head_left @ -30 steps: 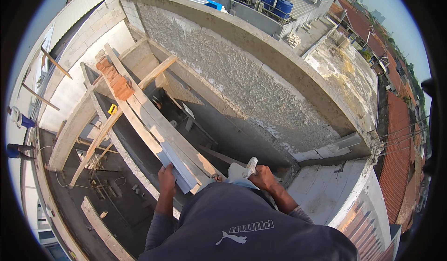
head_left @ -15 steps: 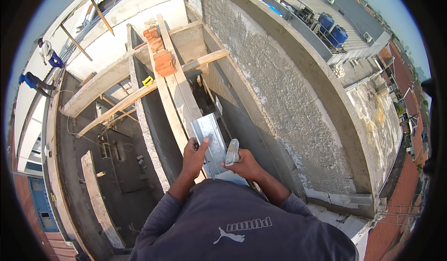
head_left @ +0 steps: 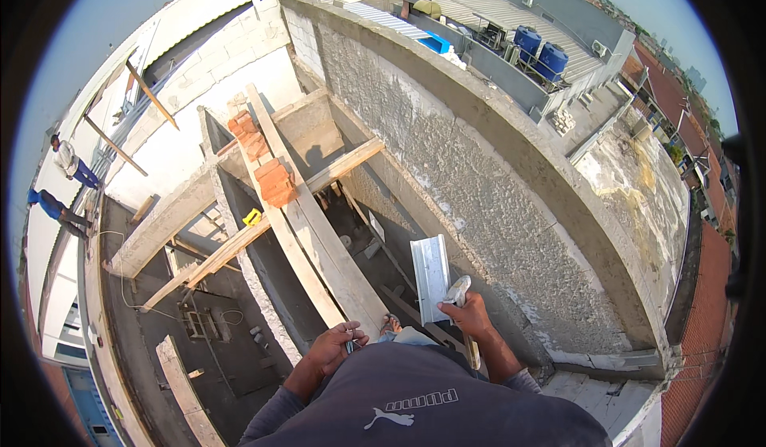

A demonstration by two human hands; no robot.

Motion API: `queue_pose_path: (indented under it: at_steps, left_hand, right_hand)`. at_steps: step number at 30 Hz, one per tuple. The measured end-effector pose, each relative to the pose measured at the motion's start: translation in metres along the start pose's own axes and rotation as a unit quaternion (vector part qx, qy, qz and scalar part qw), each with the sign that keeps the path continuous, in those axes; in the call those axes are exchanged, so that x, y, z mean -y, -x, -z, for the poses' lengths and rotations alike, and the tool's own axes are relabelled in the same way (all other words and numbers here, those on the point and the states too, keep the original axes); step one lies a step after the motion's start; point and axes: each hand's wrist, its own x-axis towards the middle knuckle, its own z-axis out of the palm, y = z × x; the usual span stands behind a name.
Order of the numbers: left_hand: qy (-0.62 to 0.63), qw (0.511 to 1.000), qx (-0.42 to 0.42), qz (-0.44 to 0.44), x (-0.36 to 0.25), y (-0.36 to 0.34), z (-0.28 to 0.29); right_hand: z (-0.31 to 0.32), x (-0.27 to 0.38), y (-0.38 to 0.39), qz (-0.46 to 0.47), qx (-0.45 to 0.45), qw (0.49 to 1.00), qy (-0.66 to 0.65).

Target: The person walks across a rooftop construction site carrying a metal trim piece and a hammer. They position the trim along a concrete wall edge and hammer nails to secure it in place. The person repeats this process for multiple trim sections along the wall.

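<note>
There they lay, long wooden planks (head_left: 325,243) side by side, orange bricks (head_left: 275,182) bunched along their far stretch!

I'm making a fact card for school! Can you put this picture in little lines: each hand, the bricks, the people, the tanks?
Left hand: fingers curled; can't tell what's inside
Right hand: holds a silvery metal channel and a wooden-handled tool
Bricks: orange, piled on wooden planks
People: at least two, far left
Tanks: two, blue, beyond the rough wall
</note>
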Motion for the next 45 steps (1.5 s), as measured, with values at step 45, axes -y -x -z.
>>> queue_pose_path:
  at_steps: [45]
  left_hand:
    - [-0.519, 0.742, 0.355, 0.231, -0.263, -0.265, -0.147]
  right_hand:
    - [-0.223, 0.095, -0.018, -0.196, -0.56, 0.804, -0.046]
